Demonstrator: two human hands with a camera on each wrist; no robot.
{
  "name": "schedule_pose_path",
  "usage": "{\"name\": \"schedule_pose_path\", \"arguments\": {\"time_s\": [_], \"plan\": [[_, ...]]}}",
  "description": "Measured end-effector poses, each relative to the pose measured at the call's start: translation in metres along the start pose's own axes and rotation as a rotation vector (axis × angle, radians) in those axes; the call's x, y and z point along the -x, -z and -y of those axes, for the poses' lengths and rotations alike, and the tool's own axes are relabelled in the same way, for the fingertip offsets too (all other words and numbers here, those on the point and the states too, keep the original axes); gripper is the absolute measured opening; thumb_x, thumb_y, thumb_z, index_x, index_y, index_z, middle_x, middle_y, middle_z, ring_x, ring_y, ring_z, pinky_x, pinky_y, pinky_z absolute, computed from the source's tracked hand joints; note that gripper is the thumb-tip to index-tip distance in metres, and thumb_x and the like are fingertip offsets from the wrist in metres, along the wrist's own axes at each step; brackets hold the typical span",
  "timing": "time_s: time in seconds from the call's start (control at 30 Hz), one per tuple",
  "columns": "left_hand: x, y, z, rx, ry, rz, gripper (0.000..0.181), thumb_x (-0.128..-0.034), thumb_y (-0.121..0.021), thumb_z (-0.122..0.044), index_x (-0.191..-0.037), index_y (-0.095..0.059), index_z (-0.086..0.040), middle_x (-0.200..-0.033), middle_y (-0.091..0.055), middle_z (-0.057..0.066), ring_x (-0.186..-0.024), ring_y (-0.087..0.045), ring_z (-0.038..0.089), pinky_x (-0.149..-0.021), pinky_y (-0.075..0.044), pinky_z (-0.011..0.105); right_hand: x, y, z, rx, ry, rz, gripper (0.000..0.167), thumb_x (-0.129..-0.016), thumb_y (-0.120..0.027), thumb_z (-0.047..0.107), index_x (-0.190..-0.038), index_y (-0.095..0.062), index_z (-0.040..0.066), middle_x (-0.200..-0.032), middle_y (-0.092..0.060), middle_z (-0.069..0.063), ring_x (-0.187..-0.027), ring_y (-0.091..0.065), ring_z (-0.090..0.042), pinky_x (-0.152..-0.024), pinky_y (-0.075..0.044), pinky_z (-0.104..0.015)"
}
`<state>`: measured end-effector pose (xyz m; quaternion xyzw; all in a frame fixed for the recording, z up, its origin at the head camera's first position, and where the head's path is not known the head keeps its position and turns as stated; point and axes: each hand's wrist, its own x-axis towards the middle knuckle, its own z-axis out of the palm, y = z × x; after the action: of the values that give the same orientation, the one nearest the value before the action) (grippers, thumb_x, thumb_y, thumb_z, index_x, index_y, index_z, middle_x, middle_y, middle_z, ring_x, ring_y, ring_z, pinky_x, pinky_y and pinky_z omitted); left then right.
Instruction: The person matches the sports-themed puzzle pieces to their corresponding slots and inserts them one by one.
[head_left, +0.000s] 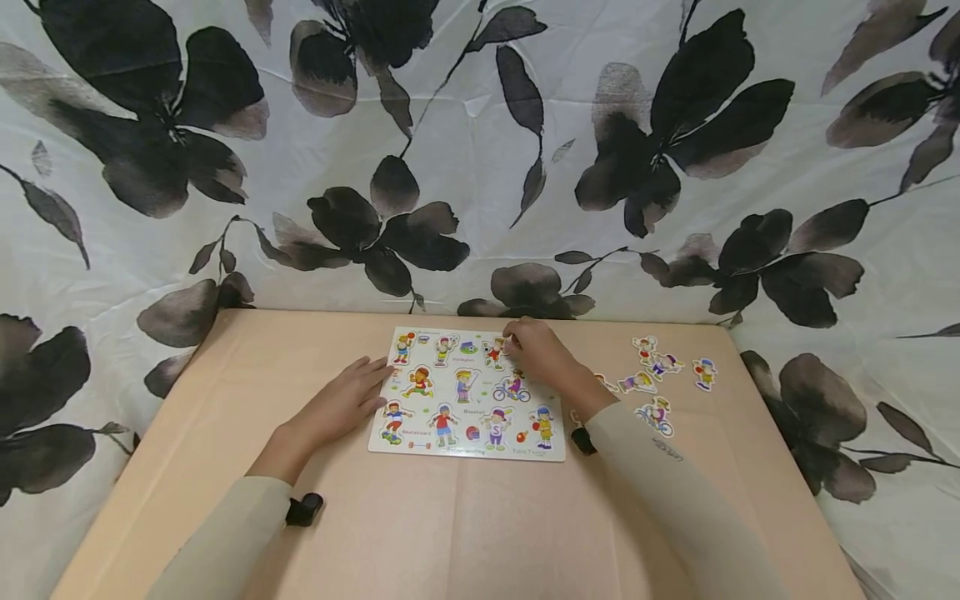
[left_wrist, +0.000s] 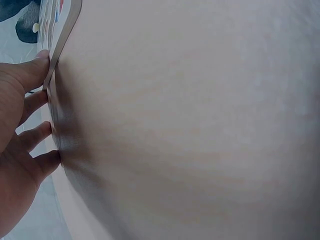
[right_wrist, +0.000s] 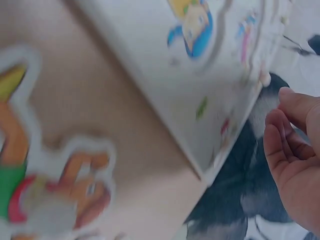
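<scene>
A white puzzle board [head_left: 438,396] printed with children doing sports lies on the table, its cut-out figures set across it. My left hand [head_left: 348,396] rests at the board's left edge with fingers spread. In the left wrist view, the thumb [left_wrist: 37,70] touches the board's side. Over the board's top right corner is my right hand [head_left: 543,354], beside a figure in red [head_left: 494,353]. The right wrist view shows its fingers [right_wrist: 274,137] loosely bent near the thumb, nothing visible between them, and a small knob [right_wrist: 265,79] just apart from them.
Several loose figure pieces lie right of the board, among them a cyclist [head_left: 657,417] and a lone figure [head_left: 704,374]. Part of this group is hidden by the right forearm. Behind the tan table [head_left: 420,525] hangs a floral cloth [head_left: 517,242].
</scene>
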<state>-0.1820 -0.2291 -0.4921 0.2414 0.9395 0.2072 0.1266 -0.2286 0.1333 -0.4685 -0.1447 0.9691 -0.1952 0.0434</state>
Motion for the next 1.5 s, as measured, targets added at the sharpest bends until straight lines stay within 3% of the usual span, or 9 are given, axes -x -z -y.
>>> {"name": "schedule_pose_path", "arguments": {"time_s": [0.23, 0.37, 0.9, 1.13, 1.33, 1.5], "plan": [[-0.001, 0.001, -0.002, -0.01, -0.015, -0.007, 0.057, -0.1013, -0.067, -0.021, -0.152, -0.05, -0.001, -0.162, -0.041, 0.021, -0.152, -0.029, 0.051, -0.124, -0.028, 0.063, 0.02, 0.027, -0.024, -0.071, -0.049, -0.063, 0.025, -0.099, -0.071, 0.015, -0.121, -0.071, 0.005, -0.106, -0.066, -0.01, -0.095, -0.064, -0.023, -0.084, -0.059, -0.037], [-0.002, 0.001, -0.001, -0.005, 0.01, 0.001, 0.057, -0.1017, -0.066, -0.023, -0.152, -0.049, -0.002, -0.163, -0.04, 0.02, -0.153, -0.028, 0.049, -0.124, -0.027, 0.063, 0.033, 0.037, -0.038, -0.118, -0.083, -0.09, 0.025, -0.099, -0.071, 0.015, -0.121, -0.071, 0.003, -0.107, -0.067, -0.012, -0.098, -0.066, -0.027, -0.087, -0.06, -0.041], [-0.002, 0.005, 0.001, -0.014, 0.03, 0.004, 0.058, -0.1022, -0.065, -0.023, -0.153, -0.048, -0.002, -0.164, -0.038, 0.02, -0.153, -0.026, 0.049, -0.124, -0.026, 0.063, 0.086, 0.068, -0.104, -0.081, -0.167, -0.132, 0.029, -0.101, -0.067, 0.013, -0.127, -0.066, -0.001, -0.115, -0.065, -0.018, -0.104, -0.065, -0.035, -0.092, -0.059, -0.051], [-0.003, 0.005, 0.002, -0.012, 0.025, 0.005, 0.058, -0.102, -0.066, -0.023, -0.153, -0.048, -0.002, -0.164, -0.039, 0.02, -0.153, -0.027, 0.05, -0.125, -0.026, 0.063, 0.094, 0.072, -0.141, -0.053, -0.214, -0.15, 0.03, -0.102, -0.065, 0.011, -0.13, -0.064, -0.001, -0.117, -0.063, -0.02, -0.106, -0.063, -0.038, -0.093, -0.056, -0.055], [-0.003, 0.002, -0.001, 0.001, 0.022, 0.007, 0.058, -0.1021, -0.065, -0.022, -0.153, -0.048, -0.001, -0.164, -0.038, 0.021, -0.153, -0.027, 0.05, -0.124, -0.026, 0.064, 0.094, 0.071, -0.168, -0.041, -0.255, -0.121, 0.032, -0.103, -0.064, 0.011, -0.13, -0.063, -0.004, -0.123, -0.059, -0.024, -0.111, -0.061, -0.043, -0.096, -0.054, -0.059], [-0.003, 0.0, -0.002, 0.007, 0.03, 0.011, 0.057, -0.1028, -0.064, -0.023, -0.153, -0.048, -0.002, -0.164, -0.038, 0.019, -0.154, -0.025, 0.048, -0.125, -0.025, 0.063, 0.091, 0.066, -0.186, 0.017, -0.269, -0.108, 0.028, -0.099, -0.068, 0.009, -0.123, -0.067, -0.006, -0.113, -0.06, -0.026, -0.102, -0.062, -0.043, -0.092, -0.055, -0.059]]}}
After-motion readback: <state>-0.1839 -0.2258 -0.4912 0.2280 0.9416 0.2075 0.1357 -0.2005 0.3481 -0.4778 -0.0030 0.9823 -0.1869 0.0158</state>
